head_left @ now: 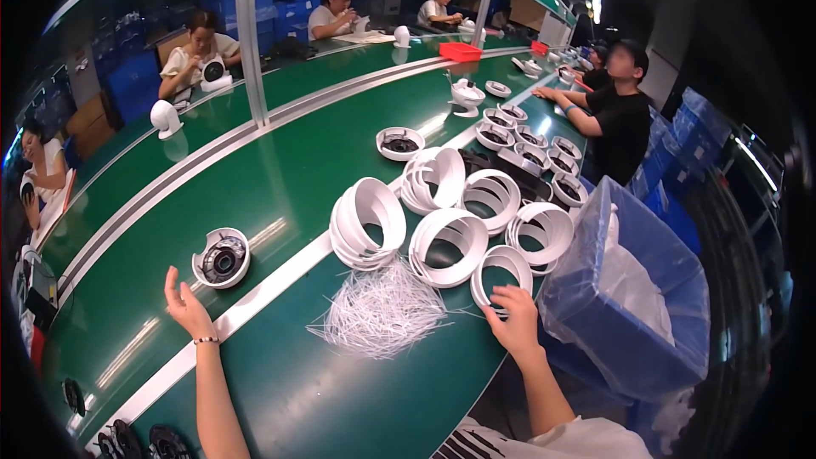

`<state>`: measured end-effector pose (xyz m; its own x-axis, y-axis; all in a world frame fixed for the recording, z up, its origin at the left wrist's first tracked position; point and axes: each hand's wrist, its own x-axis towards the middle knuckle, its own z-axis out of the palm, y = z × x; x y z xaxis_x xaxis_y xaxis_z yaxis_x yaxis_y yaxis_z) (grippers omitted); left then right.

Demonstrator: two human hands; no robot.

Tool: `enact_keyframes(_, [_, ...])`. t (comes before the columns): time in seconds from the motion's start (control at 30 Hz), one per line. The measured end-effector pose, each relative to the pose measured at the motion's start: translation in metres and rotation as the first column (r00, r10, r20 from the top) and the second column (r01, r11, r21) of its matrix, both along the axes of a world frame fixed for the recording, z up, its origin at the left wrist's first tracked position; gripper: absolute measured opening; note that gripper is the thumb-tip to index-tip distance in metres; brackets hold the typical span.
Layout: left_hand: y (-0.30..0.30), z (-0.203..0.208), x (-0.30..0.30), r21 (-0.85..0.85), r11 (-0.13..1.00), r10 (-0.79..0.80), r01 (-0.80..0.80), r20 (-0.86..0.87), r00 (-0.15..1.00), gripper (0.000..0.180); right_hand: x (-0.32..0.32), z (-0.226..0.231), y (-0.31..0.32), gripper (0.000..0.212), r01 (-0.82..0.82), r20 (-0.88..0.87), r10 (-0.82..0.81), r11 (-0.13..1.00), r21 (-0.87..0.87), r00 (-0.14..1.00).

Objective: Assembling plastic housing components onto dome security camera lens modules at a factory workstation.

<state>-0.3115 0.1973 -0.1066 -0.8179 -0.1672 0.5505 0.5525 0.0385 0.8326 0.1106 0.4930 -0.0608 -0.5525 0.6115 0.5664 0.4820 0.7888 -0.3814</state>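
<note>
My left hand (185, 313) reaches over the green conveyor belt with its fingers apart and nothing in them. Just beyond its fingertips lies a round white housing (243, 273) with black parts inside and a notch in its rim. At the nearest stack of white plastic rings (478, 282), my right hand (515, 325) has its fingers curled over the near rim. The thumb side hides part of that rim. More stacks of white rings (371, 204) stand behind and to the left. A loose heap of thin white strips (382, 310) lies between my hands.
A blue bin (688, 289) lined with clear plastic stands at the right edge of the bench. Farther up are several white housings (495, 134) and a red tray (460, 52). Black parts (167, 442) lie at lower left. Co-workers sit across the belt and at far right.
</note>
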Motion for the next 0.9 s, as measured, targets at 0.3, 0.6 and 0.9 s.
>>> enact_keyframes(0.3, [-0.006,0.014,0.016,0.007,1.0,0.029,-0.029,0.013,1.0,0.028,-0.018,-0.001,-0.003,0.017,-0.008,-0.221,-0.023,0.99,-0.138,0.975])
enact_keyframes(0.6, [0.007,0.015,0.036,-0.007,0.999,0.041,-0.042,-0.115,0.992,0.028,0.015,-0.037,0.026,0.017,-0.068,-0.626,-0.091,0.972,-0.226,0.774])
enact_keyframes(0.9, [-0.004,0.034,0.157,0.055,0.689,-0.725,0.723,0.042,0.687,0.048,-0.077,0.039,-0.09,0.007,-0.607,-0.255,0.71,0.697,0.381,0.656])
